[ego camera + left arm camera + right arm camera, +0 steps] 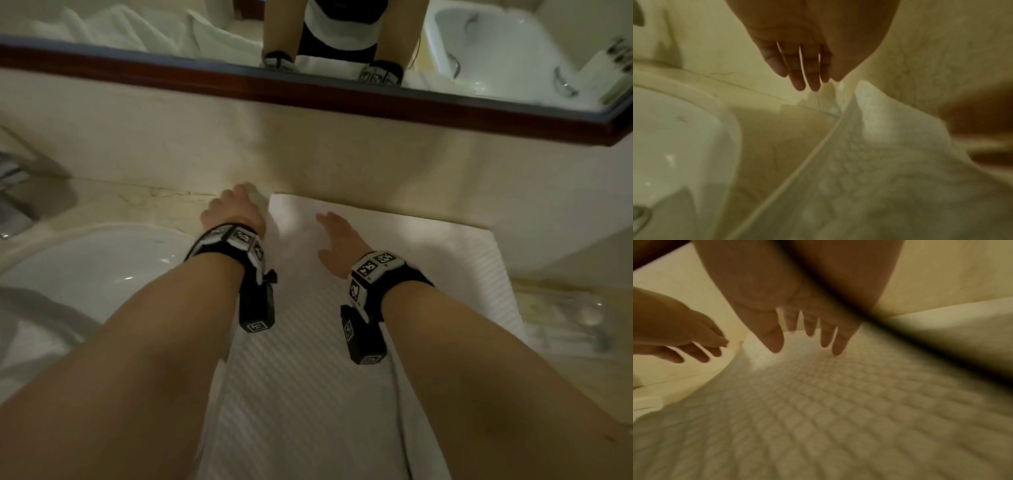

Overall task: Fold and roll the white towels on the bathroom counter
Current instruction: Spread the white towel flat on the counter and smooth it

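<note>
A white waffle-weave towel point(308, 377) lies spread flat on the counter, reaching from the front edge to the back wall. My left hand point(236, 204) is at the towel's far left corner, fingers straight and pointing down beside the corner point(865, 91); the left wrist view shows this left hand point(812, 79) holding nothing. My right hand point(337, 236) is spread over the far part of the towel point(818, 402), its fingertips point(836, 350) at or just above the weave. The right wrist view is blurred.
A white sink basin point(96, 270) sits left of the towel, with a faucet point(13, 195) at the far left. A wood-framed mirror point(308, 90) hangs above the backsplash. Another pale cloth point(30, 329) drapes at the lower left. Blurred glass items point(582, 318) stand at right.
</note>
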The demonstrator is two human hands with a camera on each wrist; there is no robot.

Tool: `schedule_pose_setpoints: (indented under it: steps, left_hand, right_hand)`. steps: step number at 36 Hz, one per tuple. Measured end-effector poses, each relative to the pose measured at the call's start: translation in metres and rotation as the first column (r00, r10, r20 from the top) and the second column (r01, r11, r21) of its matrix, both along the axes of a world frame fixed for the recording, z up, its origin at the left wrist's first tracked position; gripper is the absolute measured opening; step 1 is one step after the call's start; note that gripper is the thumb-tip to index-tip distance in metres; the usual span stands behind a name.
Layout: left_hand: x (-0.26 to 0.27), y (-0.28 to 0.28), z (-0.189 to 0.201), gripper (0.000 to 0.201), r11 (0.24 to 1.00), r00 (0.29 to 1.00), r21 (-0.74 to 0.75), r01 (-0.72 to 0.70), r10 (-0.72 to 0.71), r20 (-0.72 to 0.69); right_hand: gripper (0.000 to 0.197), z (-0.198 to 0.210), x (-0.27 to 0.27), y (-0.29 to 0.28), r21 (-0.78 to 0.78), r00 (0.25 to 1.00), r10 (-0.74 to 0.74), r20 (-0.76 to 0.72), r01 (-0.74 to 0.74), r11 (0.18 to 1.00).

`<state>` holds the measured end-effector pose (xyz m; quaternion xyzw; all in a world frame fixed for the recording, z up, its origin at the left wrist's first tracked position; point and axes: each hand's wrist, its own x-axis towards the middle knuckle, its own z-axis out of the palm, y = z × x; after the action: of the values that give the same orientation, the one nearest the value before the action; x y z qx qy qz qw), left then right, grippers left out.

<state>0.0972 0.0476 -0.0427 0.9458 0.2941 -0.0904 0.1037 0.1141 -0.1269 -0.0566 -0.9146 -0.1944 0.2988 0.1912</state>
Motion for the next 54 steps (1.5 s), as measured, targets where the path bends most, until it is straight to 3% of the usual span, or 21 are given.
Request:
schedule_pose_setpoints:
  steps: [2, 5, 7, 9, 11, 14, 37, 41, 44, 47, 51, 54]
  left_hand:
    - [-0.002, -0.001, 0.001, 0.039, 0.997, 0.998, -0.073, -0.003, 0.008, 0.058]
    - [-0.007, -0.021, 0.000, 0.044, 0.951, 0.956, -0.135, 0.277, -0.258, 0.142]
    - [-0.009, -0.040, -0.009, 0.051, 0.869, 0.879, -0.136, 0.476, -0.474, 0.047]
    - [-0.012, -0.054, -0.020, 0.062, 0.809, 0.792, -0.074, 0.582, -0.586, -0.173]
    - [-0.017, -0.060, -0.030, 0.069, 0.827, 0.770, -0.060, 0.559, -0.545, -0.332]
    - [-0.025, -0.063, -0.038, 0.072, 0.857, 0.769, -0.083, 0.509, -0.496, -0.404]
    - [-0.036, -0.006, -0.038, 0.074, 0.935, 0.809, -0.070, 0.348, -0.337, -0.482]
    - [-0.031, -0.014, -0.031, 0.075, 0.942, 0.792, -0.039, 0.334, -0.303, -0.530]
    - [-0.017, -0.026, -0.021, 0.081, 0.962, 0.843, -0.038, 0.271, -0.256, -0.473]
    - [-0.001, -0.058, -0.009, 0.077, 0.933, 0.870, -0.047, 0.357, -0.350, -0.347]
    - [0.017, -0.119, -0.009, 0.073, 0.821, 0.760, -0.125, 0.558, -0.565, -0.319]
    - [0.014, -0.148, -0.021, 0.080, 0.812, 0.726, -0.221, 0.540, -0.582, -0.366]
  right_hand:
    - [0.060, -0.003, -0.002, -0.018, -0.154, 1.000, -0.004, 0.029, 0.009, 0.988]
    - [0.056, -0.004, -0.005, -0.047, -0.277, 0.994, -0.063, 0.086, 0.085, 0.957]
    - [0.057, -0.005, -0.006, -0.069, -0.343, 0.980, -0.155, 0.126, 0.190, 0.920]
    - [0.065, -0.009, -0.006, -0.094, -0.395, 0.952, -0.272, 0.138, 0.305, 0.867]
    - [0.076, -0.016, -0.005, -0.114, -0.439, 0.942, -0.320, 0.103, 0.331, 0.835]
    - [0.085, -0.024, -0.007, -0.130, -0.505, 0.963, -0.269, 0.018, 0.241, 0.829]
    - [0.087, -0.015, -0.010, -0.070, -0.450, 0.980, -0.184, -0.080, 0.129, 0.884]
    - [0.080, -0.012, -0.008, -0.080, -0.423, 0.984, -0.156, -0.088, 0.105, 0.900]
    - [0.074, -0.004, 0.000, -0.107, -0.418, 0.979, -0.203, 0.005, 0.186, 0.889]
    - [0.080, 0.002, 0.008, -0.146, -0.437, 0.957, -0.280, 0.071, 0.282, 0.854]
    - [0.086, -0.007, 0.008, -0.180, -0.518, 0.958, -0.285, -0.022, 0.233, 0.823]
    - [0.088, -0.018, -0.003, -0.188, -0.500, 0.957, -0.289, -0.018, 0.242, 0.832]
